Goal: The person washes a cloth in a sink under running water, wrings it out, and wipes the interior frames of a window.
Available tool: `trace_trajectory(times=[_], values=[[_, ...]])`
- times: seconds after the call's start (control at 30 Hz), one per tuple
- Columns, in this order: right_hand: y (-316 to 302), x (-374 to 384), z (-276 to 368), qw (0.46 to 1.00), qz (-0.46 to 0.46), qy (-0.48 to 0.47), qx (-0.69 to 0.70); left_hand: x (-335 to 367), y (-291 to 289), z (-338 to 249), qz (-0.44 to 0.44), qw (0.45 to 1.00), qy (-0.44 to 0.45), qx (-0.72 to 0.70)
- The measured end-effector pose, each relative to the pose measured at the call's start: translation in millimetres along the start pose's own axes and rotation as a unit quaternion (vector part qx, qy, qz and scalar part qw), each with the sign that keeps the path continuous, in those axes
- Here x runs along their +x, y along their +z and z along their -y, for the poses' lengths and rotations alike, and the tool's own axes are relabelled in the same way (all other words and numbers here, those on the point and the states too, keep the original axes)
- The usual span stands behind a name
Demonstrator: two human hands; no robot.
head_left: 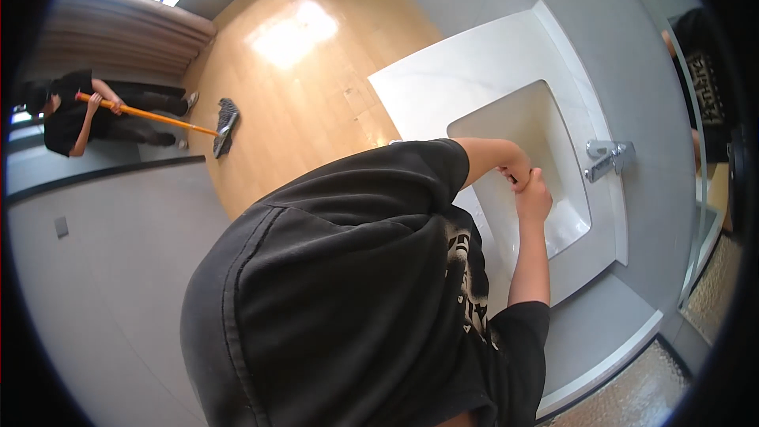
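Together, the left hand (515,166) and right hand (536,196) meet, both curled; how tightly, or on what, I cannot tell. Right below them lies the white basin (568,220), in a pale countertop (431,79). Beyond them stands a chrome faucet (607,160); well apart, a co-worker (69,122) grips an orange-handled mop (225,130).

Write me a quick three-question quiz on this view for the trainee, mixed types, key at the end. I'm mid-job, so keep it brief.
1. Multiple choice: where are the wearer's left hand and right hand?
a) on the curtain
b) over the basin
c) against the mirror

2. True or false: the co-worker's mop head is on the wooden floor.

3. Short answer: in the picture, on which side of the basin is the faucet?

Key: 1 b; 2 true; 3 the right side.
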State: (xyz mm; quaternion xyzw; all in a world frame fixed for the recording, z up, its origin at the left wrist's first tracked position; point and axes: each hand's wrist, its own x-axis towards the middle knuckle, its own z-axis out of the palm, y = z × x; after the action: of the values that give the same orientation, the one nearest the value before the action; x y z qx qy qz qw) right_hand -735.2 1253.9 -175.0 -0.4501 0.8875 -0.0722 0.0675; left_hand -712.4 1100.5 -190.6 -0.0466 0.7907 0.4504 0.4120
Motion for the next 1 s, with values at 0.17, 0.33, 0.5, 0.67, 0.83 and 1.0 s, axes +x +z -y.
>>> trace_trajectory(times=[0.17, 0.33, 0.5, 0.67, 0.83, 1.0], values=[[-3.7, 10.6, -31.4, 0.921, 0.110, 0.241, 0.285, -19.6, 27.9, 1.0, -0.391, 0.905, 0.149, -0.084], [-46.9, 1.6, -2.0, 0.574, 0.357, 0.312, 0.668, -64.1, 26.4, 3.4, -0.505, 0.721, 0.315, 0.354], [-52.7, -8.6, 8.7, 0.587, 0.358, 0.273, 0.673, -50.4, 6.7, -6.7, -0.383, 0.710, 0.372, 0.460], [-29.1, 5.7, 0.9, 0.827, 0.378, 0.235, 0.344, -75.3, 21.0, -32.5, -0.236, 0.869, 0.162, 0.404], [-39.2, 4.3, 37.4, 0.988, 0.146, 0.052, -0.013, -86.9, 25.6, -24.8, -0.228, 0.941, 0.037, 0.247], [-17.4, -2.2, 27.4, 0.987, 0.117, 0.004, -0.114, -84.2, 27.1, -21.4, -0.209, 0.964, -0.008, 0.163]])
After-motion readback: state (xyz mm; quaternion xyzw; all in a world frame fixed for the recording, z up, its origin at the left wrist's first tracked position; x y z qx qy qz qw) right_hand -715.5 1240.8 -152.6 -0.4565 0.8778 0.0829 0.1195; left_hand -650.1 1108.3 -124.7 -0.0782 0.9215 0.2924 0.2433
